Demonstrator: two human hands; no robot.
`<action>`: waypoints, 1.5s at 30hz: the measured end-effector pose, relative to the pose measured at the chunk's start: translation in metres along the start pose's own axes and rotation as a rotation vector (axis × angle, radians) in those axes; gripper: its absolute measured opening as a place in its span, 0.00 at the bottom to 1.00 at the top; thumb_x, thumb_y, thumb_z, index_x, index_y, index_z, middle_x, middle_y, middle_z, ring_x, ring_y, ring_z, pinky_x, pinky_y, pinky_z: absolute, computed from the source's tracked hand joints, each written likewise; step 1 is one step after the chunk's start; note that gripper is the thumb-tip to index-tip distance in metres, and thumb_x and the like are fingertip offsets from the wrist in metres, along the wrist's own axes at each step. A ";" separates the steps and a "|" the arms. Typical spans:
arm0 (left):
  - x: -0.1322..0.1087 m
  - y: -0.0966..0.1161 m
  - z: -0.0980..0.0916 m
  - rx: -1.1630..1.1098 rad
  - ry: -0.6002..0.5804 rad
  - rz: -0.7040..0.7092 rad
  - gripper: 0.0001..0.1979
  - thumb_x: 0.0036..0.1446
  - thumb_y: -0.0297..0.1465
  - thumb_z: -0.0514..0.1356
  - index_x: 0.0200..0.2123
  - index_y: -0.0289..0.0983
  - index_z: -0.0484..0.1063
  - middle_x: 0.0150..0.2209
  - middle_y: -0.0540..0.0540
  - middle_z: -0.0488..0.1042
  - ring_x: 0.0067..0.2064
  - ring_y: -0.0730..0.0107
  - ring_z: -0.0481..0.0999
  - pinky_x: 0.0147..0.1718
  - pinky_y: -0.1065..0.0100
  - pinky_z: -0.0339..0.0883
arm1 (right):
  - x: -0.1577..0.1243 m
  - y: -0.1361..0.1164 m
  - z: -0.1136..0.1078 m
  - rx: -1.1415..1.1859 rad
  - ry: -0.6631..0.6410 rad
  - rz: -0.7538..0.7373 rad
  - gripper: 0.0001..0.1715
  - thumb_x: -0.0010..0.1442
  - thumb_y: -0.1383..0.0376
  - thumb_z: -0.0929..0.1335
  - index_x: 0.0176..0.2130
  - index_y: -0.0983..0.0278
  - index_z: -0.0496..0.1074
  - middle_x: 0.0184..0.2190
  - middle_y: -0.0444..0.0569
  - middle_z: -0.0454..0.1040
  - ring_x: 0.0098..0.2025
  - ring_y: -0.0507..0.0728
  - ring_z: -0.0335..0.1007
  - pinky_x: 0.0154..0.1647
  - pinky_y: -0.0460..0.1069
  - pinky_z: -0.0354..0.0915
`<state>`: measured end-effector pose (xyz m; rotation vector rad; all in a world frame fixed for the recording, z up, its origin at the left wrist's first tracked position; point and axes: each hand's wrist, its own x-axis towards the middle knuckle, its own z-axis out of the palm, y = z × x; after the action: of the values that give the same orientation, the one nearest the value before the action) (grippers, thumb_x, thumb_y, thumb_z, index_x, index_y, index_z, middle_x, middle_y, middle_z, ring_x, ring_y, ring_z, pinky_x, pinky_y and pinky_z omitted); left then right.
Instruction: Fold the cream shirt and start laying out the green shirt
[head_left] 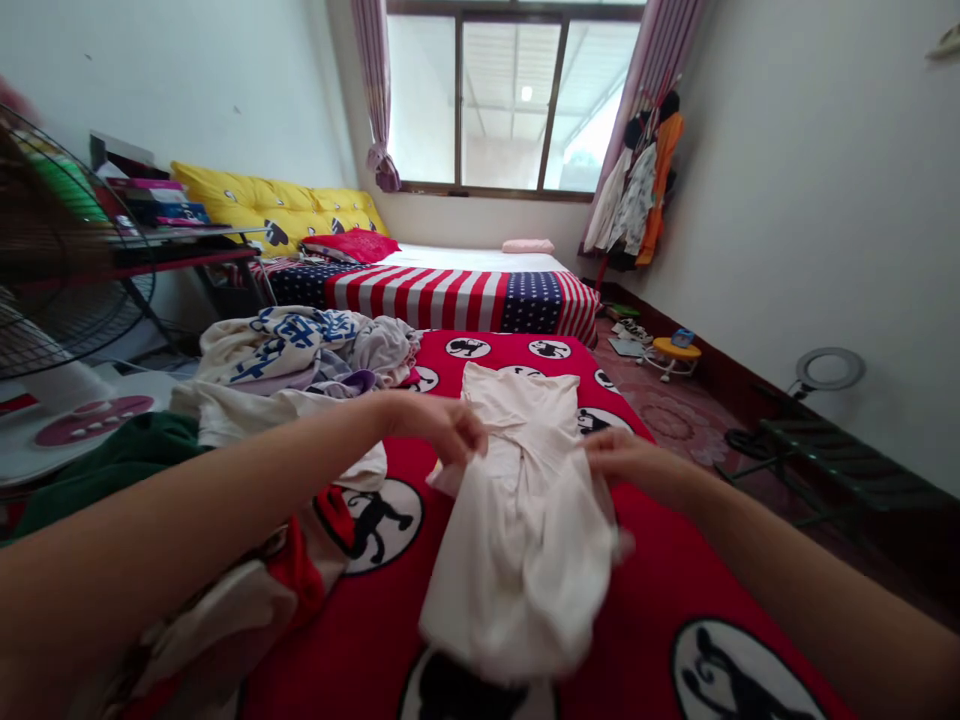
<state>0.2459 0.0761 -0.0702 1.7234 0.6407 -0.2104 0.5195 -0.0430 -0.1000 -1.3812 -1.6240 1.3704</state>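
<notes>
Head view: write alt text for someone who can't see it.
The left hand and right hand hold a cream garment over a red patterned cover. Clothes are heaped to the left; beyond, a striped bed stands near a window.

Purple curtains flank the window beyond a flag-patterned bed holding a pink pillow.

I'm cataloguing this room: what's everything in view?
garment: 1, white, centre
cover: 1, red, beneath garment
clothes heap: 1, mixed, left
fan: 1, white base, left
table: 1, grey, left
bed: 1, multicoloured, far
cushions: unclear, yellow, left
pillows: 2+, red/pink, bed
window: 1, brown, far
curtains: 2, purple, beside window
hanging clothes: several, mixed, right
stool: 1, yellow, right
stand: 1, green, right
ring light: 1, grey, right
left hand: 1, bare, on garment
right hand: 1, bare, on garment
</notes>
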 end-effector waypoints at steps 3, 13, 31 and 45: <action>0.036 -0.008 -0.035 -0.448 0.549 -0.038 0.13 0.49 0.38 0.67 0.31 0.36 0.71 0.25 0.51 0.74 0.26 0.72 0.73 0.29 0.72 0.67 | 0.053 0.015 -0.022 0.403 0.402 0.131 0.07 0.57 0.65 0.68 0.33 0.67 0.74 0.31 0.51 0.79 0.32 0.57 0.76 0.37 0.51 0.72; 0.053 -0.060 0.010 -0.596 0.742 0.172 0.26 0.31 0.42 0.74 0.30 0.30 0.74 0.30 0.42 0.78 0.30 0.65 0.76 0.28 0.71 0.67 | 0.054 0.066 0.001 0.450 0.614 0.022 0.23 0.44 0.63 0.75 0.42 0.65 0.73 0.39 0.52 0.79 0.39 0.63 0.76 0.40 0.54 0.72; -0.054 -0.067 0.131 -0.674 0.523 -0.062 0.28 0.44 0.47 0.68 0.43 0.38 0.65 0.36 0.46 0.76 0.34 0.68 0.77 0.30 0.71 0.68 | -0.082 0.051 0.060 0.587 0.382 0.312 0.21 0.56 0.52 0.70 0.42 0.65 0.71 0.37 0.55 0.79 0.34 0.58 0.77 0.30 0.47 0.72; 0.018 -0.057 0.084 -0.418 0.954 -0.077 0.27 0.47 0.41 0.66 0.49 0.36 0.66 0.33 0.47 0.73 0.29 0.69 0.72 0.22 0.73 0.60 | -0.013 0.065 0.040 0.026 0.772 0.140 0.21 0.48 0.57 0.72 0.39 0.66 0.72 0.28 0.48 0.75 0.30 0.57 0.72 0.26 0.48 0.65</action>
<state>0.2480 0.0091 -0.1492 1.3209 1.3287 0.6975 0.5086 -0.0726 -0.1703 -1.7399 -1.0026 0.7552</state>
